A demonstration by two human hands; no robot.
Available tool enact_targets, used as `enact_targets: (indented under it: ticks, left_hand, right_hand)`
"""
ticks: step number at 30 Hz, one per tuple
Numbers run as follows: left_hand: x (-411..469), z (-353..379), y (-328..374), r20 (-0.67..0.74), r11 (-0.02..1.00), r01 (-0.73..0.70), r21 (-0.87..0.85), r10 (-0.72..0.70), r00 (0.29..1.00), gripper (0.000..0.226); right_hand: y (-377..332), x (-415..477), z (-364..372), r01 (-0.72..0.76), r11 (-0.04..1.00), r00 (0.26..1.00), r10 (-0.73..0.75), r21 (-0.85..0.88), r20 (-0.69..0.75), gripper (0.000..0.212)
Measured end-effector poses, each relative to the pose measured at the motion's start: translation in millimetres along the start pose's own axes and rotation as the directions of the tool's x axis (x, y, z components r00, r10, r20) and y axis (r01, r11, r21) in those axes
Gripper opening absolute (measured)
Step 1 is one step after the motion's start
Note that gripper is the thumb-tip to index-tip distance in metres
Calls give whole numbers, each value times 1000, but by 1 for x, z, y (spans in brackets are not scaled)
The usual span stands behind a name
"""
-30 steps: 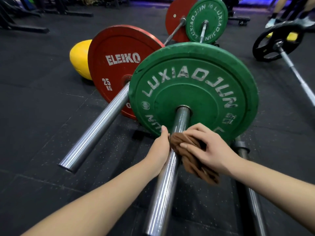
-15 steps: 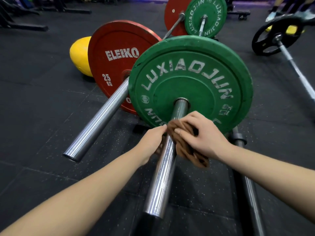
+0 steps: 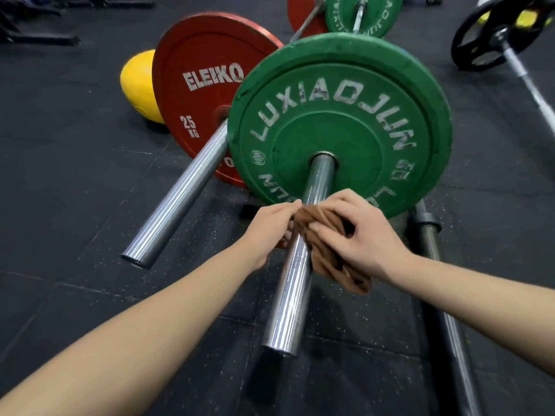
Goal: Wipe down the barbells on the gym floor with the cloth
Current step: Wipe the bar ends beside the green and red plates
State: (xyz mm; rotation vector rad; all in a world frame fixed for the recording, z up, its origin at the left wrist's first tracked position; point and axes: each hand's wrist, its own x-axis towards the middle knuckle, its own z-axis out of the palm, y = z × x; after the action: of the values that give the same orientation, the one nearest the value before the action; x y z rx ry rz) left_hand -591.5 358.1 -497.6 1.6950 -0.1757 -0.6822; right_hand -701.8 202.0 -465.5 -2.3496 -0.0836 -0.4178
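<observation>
Just in front of the green plate (image 3: 339,115), the right grip (image 3: 360,238) clenches the brown cloth (image 3: 327,253) (bunched) against the barbell sleeve (image 3: 292,292); the left grip (image 3: 270,226) seemingly pinches its other edge.

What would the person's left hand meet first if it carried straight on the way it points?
The left hand touches the brown cloth on the chrome bar sleeve; past that, probably the green rubber plate, though depth is unclear.

Cloth (image 3: 336,271): middle lying hidden under right grip (image 3: 369,238). Left grip (image 3: 267,226): fingertips curling out of sight beneath sleeve (image 3: 288,295). Far red plate (image 3: 300,16): running off top edge. Yellow ball (image 3: 138,82): hiding partly behind near red plate (image 3: 195,100).
</observation>
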Motion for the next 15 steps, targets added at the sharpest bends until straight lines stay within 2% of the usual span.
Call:
enact_targets:
  ticks: [5, 7, 12, 15]
  left_hand:
    - [-4, 0, 0, -13, 1000, 3, 23, -3, 1000, 36]
    - [-3, 2, -1, -40, 1000, -15, 19, 16, 999, 35]
    - [0, 2, -6, -30, 994, -100, 38, 101, 994, 41]
    - [-2, 1, -4, -42, 992, -82, 94, 87, 995, 41]
  right_hand:
    - [-10, -46, 11, 193, 973, 974, -205, 125, 92, 27]
    - [-5, -33, 7, 186, 973, 979, -195, 135, 52, 21]
    - [3, -5, 7, 18, 986, 999, -11, 168, -43, 22]
    - [-14, -33, 16, 62, 992, 996, -55, 111, -64, 25]
